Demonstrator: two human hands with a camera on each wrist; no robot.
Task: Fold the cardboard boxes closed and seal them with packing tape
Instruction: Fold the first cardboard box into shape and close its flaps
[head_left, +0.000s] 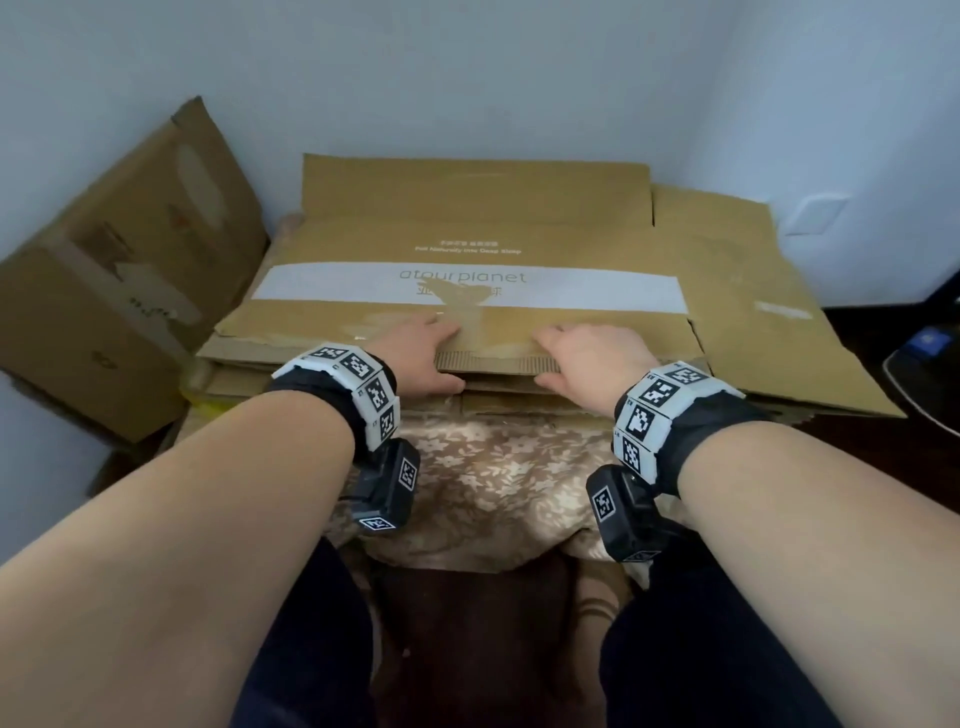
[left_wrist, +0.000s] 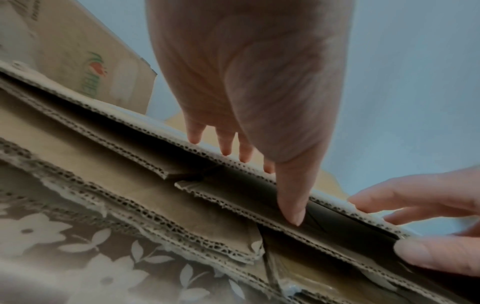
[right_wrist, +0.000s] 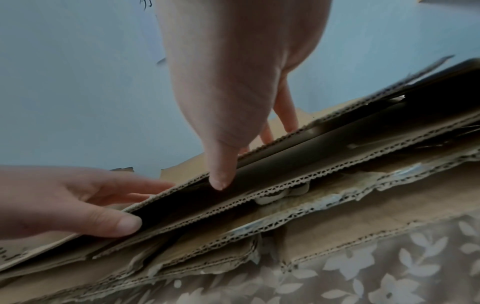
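The person is at the very start of the job, picking the top flattened box (head_left: 467, 270) off a stack of collapsed cardboard (head_left: 332, 384) that lies on a cloth with a flower pattern (head_left: 498, 467). The left hand (head_left: 415, 351) and the right hand (head_left: 592, 353) sit side by side on the near edge of that top box, a short gap between them, each with its fingers laid flat on the upper face and its thumb (left_wrist: 291, 197) hooked under the corrugated edge, so both grips pinch the top layer of board. In the wrist views this layer stands slightly lifted off the sheet below, with a dark gap open beneath it just past the thumbs. A white printed band (head_left: 467, 288) runs across the box beyond the fingertips, and scraps of old tape cling to the board between the two hands. No roll of packing tape shows in any view. The step in hand is judged to be taking up a box to open it into shape; no flap is folded yet. The next move likely calls for drawing the pinched layer up and toward the body so the box comes free of the stack, then squaring it before folding flaps.
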